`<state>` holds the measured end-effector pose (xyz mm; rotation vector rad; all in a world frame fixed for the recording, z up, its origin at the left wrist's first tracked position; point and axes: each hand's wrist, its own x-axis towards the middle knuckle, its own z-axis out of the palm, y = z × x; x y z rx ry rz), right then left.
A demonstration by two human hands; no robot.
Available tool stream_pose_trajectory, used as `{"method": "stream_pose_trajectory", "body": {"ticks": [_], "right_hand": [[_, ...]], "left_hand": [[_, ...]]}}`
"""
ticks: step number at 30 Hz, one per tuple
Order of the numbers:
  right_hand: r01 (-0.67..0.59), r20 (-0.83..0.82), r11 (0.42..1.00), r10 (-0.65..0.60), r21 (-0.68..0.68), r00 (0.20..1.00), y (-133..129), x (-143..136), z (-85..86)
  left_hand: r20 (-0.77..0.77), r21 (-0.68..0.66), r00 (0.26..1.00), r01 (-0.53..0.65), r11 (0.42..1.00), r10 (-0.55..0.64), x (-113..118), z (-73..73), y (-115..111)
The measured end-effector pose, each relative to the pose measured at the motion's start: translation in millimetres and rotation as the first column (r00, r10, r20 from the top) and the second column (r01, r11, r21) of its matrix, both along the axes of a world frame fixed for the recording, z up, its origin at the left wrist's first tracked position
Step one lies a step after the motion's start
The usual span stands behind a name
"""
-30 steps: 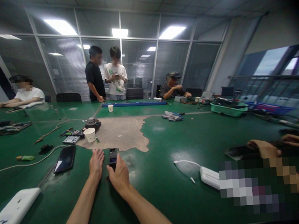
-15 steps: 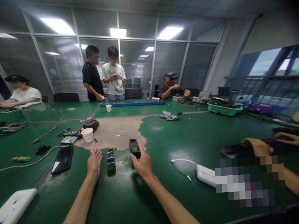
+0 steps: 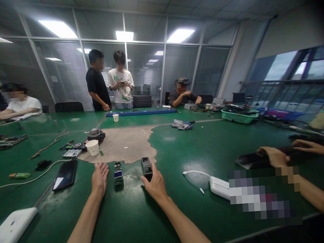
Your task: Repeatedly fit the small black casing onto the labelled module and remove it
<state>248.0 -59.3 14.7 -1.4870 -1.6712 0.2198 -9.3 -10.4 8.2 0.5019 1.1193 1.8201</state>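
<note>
On the green table (image 3: 130,227), my left hand (image 3: 100,177) rests on its edge with the fingers stretched out, holding nothing. Just right of it lies a small circuit module (image 3: 118,173) with a blue part, not touched by the hand. A dark grey housing (image 3: 146,167) stands farther right, with openings in its top end. My right hand (image 3: 154,181) is at the housing's right side and near end, its thumb and fingers apart. Whether the fingers press on the housing is hard to make out.
A paper cup (image 3: 92,147) and small parts sit on a brown patch (image 3: 124,142). A phone (image 3: 65,175) and white power strip (image 3: 14,228) lie left. At the right are a white adapter (image 3: 220,187), another person's hands (image 3: 275,156) and a green basket (image 3: 239,116).
The housing has tilted down onto the table, and my right hand has loosened around it with the thumb away from it. The whole view has shifted slightly.
</note>
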Motion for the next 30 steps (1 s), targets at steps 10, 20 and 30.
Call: {"method": "stream_pose_trajectory", "body": {"ticks": [10, 20, 30], "right_hand": [[-0.022, -0.090, 1.000, 0.021, -0.006, 0.996, 2, -7, 14.8], [-0.189, -0.165, 0.979, 0.200, 0.080, 0.966, -3, -81, 53.1], [-0.175, -0.070, 0.983, 0.172, -0.051, 0.983, -3, -122, 45.9]], "left_hand": [[-0.023, 0.003, 1.000, 0.000, 1.000, 0.000, 3, 3.2, -3], [-0.028, -0.011, 1.000, -0.008, 1.000, 0.008, 3, 2.5, -2], [-0.010, -0.020, 1.000, -0.015, 1.000, 0.015, 6, 10.3, -6]]}}
